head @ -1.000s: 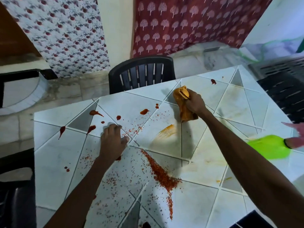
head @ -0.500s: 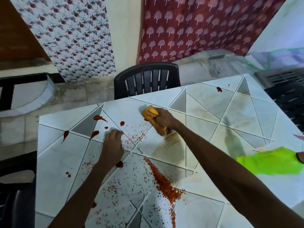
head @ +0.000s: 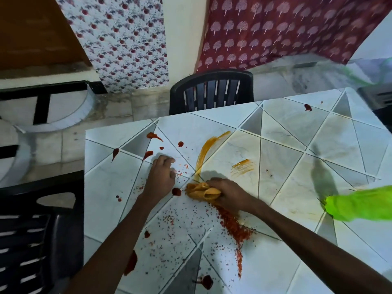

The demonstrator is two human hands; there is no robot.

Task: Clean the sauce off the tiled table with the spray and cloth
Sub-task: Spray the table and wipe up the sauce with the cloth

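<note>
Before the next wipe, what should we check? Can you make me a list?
1. Right hand's grip on the cloth: ok, fingers curled round it.
2. Left hand resting on the tiled table, clear of the cloth: ok.
3. Sauce all gone: not ok; red blob beside the cloth, orange streak beyond it.
4. Red flakes cleared: not ok; a pile lies by the right forearm.
5. Spray handy: cannot tell; only a blurred green thing at the right edge.

The green object (head: 360,205) at the right edge is blurred and cut off. The right hand (head: 228,193) covers much of the orange cloth (head: 201,193).
</note>
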